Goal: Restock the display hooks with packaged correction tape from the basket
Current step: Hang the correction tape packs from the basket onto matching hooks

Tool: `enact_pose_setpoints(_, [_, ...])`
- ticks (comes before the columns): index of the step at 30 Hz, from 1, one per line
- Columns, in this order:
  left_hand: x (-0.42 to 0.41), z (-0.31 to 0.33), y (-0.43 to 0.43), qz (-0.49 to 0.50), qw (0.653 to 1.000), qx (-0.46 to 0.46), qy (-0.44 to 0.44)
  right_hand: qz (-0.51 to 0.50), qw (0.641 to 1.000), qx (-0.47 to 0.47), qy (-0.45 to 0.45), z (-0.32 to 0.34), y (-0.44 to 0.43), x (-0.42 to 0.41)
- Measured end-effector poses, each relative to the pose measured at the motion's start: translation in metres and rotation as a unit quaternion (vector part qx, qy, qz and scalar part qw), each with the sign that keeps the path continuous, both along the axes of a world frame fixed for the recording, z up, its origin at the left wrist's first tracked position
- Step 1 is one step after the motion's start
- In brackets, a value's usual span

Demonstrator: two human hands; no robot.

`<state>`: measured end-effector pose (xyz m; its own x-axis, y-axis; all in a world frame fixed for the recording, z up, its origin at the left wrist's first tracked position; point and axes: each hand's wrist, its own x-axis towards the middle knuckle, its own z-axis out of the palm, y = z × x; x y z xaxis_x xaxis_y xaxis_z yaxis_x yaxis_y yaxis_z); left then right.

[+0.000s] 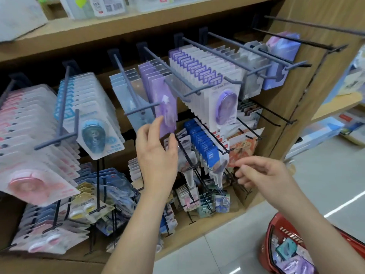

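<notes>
1. Wooden shelf unit [138, 26], which filled most of the frame and carried rows of display hooks [57, 140] on its back panel.
2. Pink tape packs [29, 135], a deep hanging stack at the left edge of the frame.
3. White-and-purple tape packs [217, 89], a long full row on a hook right of centre.
4. Blue tape packs [94, 123], which hung on the hook just right of the pink stack.
5. Red basket [266, 250], at the lower right corner on the pale floor and partly cut off by the frame edge.
6. Left hand [158, 153], raised at centre frame, with fingers and thumb pinching the lower part of the purple pack.
7. Right hand [262, 175], right of centre and lower than the left; its fingers were loosely curled and it held nothing.
8. Purple pack [167, 103] of correction tape, at the front end of a central hook, ahead of similar purple packs.
9. Loose packs [286, 252], teal and purple, which lay inside the basket.
</notes>
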<state>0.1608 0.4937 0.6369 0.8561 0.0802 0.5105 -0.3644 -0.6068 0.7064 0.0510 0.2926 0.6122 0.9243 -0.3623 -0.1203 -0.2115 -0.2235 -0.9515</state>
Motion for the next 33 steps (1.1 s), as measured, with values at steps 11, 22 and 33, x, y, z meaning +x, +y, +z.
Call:
enact_pose_setpoints(11, [-0.109, -0.07, -0.14, -0.313, 0.943, 0.082, 0.084, -0.011, 0.985, -0.157, 0.076, -0.036, -0.149, -0.11])
enact_pose_setpoints(22, [-0.234, -0.22, -0.347, -0.426, 0.812, 0.199, 0.346, -0.099, 0.932, -0.113, 0.33, -0.18, -0.34, -0.292])
enact_pose_setpoints(33, [-0.247, -0.576, -0.461, -0.407, 0.671, 0.337, 0.52, -0.355, 0.826, 0.192, 0.394, -0.553, -0.385, -0.331])
